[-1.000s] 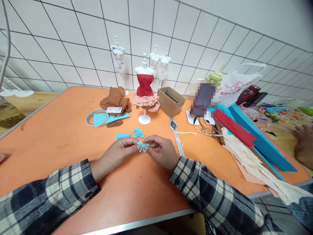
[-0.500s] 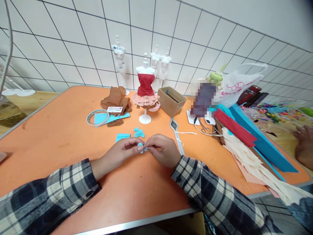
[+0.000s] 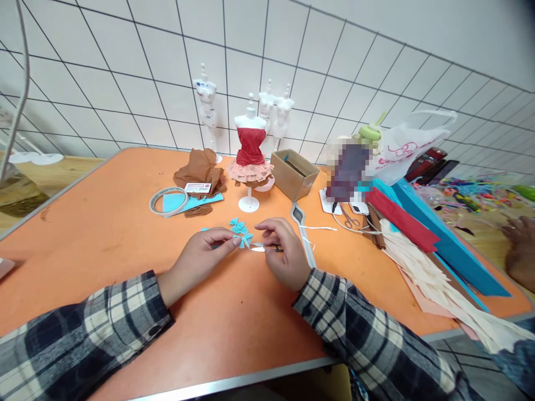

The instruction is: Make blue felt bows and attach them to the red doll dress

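My left hand (image 3: 203,255) rests on the orange table (image 3: 104,234) and pinches a small blue paper bow (image 3: 244,240) between thumb and fingertips. My right hand (image 3: 282,250) is just to the right of it, fingers closed on a thin pale pointed strip (image 3: 259,248) whose tip points at the bow. A second blue bow (image 3: 237,225) lies on the table right behind the held one. A bit of blue paper (image 3: 204,229) peeks out behind my left hand.
Behind stand a small mannequin in a red dress (image 3: 249,153), bare mannequins (image 3: 276,111), a cardboard box (image 3: 292,174), brown fabric (image 3: 199,167) and a tape ring (image 3: 167,200). Scissors (image 3: 349,217) and coloured paper sheets (image 3: 418,223) lie right. Another person's hand (image 3: 518,248) is at the far right.
My hands have drawn slightly apart: the right hand shifted right, showing the pale strip, and the left hand carried the bow up beside the other bow.
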`<state>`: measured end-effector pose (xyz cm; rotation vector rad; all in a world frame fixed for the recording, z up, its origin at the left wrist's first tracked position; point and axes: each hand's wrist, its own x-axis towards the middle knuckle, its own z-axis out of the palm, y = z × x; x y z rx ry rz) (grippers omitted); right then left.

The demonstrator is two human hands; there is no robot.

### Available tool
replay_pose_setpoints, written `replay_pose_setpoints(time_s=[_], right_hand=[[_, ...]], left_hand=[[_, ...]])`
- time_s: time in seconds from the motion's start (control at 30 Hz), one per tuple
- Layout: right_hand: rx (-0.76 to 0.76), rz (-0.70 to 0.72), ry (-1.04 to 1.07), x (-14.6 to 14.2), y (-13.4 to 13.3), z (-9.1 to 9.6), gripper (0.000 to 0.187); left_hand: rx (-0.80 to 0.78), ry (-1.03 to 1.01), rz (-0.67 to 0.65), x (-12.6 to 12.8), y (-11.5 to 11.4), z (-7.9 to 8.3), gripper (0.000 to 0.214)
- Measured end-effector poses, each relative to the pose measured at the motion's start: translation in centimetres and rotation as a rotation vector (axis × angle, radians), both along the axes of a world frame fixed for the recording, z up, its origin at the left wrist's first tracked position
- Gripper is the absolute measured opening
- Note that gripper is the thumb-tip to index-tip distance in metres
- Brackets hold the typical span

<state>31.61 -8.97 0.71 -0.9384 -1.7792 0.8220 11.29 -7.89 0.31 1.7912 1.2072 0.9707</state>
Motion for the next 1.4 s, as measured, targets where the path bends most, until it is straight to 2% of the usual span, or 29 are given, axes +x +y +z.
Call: replay_pose_setpoints(time_s=[0.07,0.13,0.2,0.3,0.4,0.67,0.9,1.03,1.1,1.17,1.23,1.3,1.4], right_hand=[[-0.329,-0.012,0.101,-0.4,0.1,-0.2,0.022],[-0.616,0.045,0.166,-0.8,0.1,-0.4,0.029],[-0.768,0.065,0.209,-1.2,0.0,-0.5,0.035],[-0.852,0.005,0.287,-1.6,-0.2,-0.3,0.039],[-0.9,-0.013,0.373,-1.7,-0.3,-0.3,0.042],[-0.973,0.052,0.457,-2.0,-0.6,-0.3,0.042],[-0.826,-0.046,0.382,-2.4,-0.4,-1.1,0.034],[-0.787,-0.064,0.32,-2.4,-0.4,-1.3,0.03],[-0.732,-0.083,0.315,-2.4,-0.6,-1.2,0.034],[-0.664,-0.085,0.3,-2.2,-0.6,-0.9,0.037],[-0.625,-0.068,0.256,-2.0,-0.5,-0.7,0.032],[-0.631,-0.052,0.226,-1.8,-0.3,-0.6,0.026],[-0.675,-0.016,0.262,-1.4,0.1,-0.7,0.03]], left_hand=[[0.083,0.042,-0.005,0.1,-0.1,0.0,0.025],[0.16,0.081,-0.02,0.2,-0.2,0.1,0.023],[0.211,0.115,-0.014,0.3,-0.3,0.1,0.022],[0.224,0.138,0.023,0.5,-0.5,0.3,0.023],[0.192,0.124,0.042,0.6,-0.6,0.3,0.023],[0.055,-0.019,0.027,0.9,-0.8,0.2,0.022],[-0.11,-0.147,0.052,1.2,-0.8,0.2,0.021],[-0.257,-0.267,-0.067,1.1,-0.5,0.0,0.027],[-0.316,-0.301,-0.119,1.1,-0.5,0.0,0.03],[-0.33,-0.276,-0.123,1.0,-0.5,0.1,0.033],[-0.314,-0.222,-0.1,1.0,-0.5,0.1,0.035],[-0.289,-0.177,-0.085,0.9,-0.4,0.1,0.036],[-0.274,-0.148,-0.106,0.9,-0.3,-0.1,0.037]])
